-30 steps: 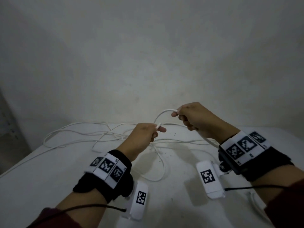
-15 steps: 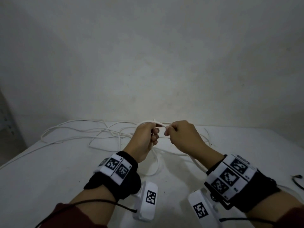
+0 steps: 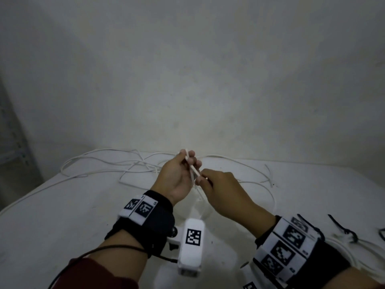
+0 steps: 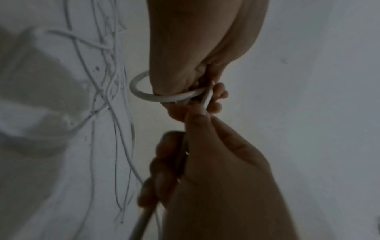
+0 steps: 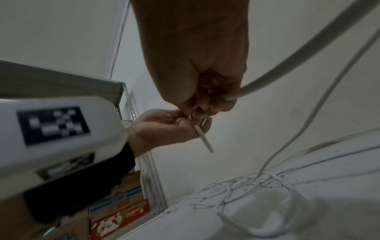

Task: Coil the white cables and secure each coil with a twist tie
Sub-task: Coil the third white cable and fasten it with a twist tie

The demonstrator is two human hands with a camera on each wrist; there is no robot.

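Observation:
A white cable (image 3: 192, 168) runs between my two hands above the white table (image 3: 73, 215). My left hand (image 3: 188, 161) grips it, and its free end sticks up past the fingers. My right hand (image 3: 201, 179) pinches the same cable just below and to the right, touching the left. In the left wrist view a small loop of cable (image 4: 144, 95) curves round the left hand (image 4: 205, 91), and the right hand (image 4: 195, 126) holds the strand below. The right wrist view shows the right hand (image 5: 205, 105) gripping the thick strand (image 5: 277, 71) while the left hand (image 5: 185, 125) holds the cable end (image 5: 202, 139).
Several loose white cables (image 3: 135, 163) lie tangled at the back of the table against the wall. A black twist tie (image 3: 343, 228) lies at the right beside more white cable (image 3: 343, 249). A metal shelf (image 5: 123, 91) with cardboard boxes (image 5: 123, 209) stands off the table's left edge.
The hands were apart with the cable arched between them. The right hand has come down and left to meet the left hand, and a small loop has formed.

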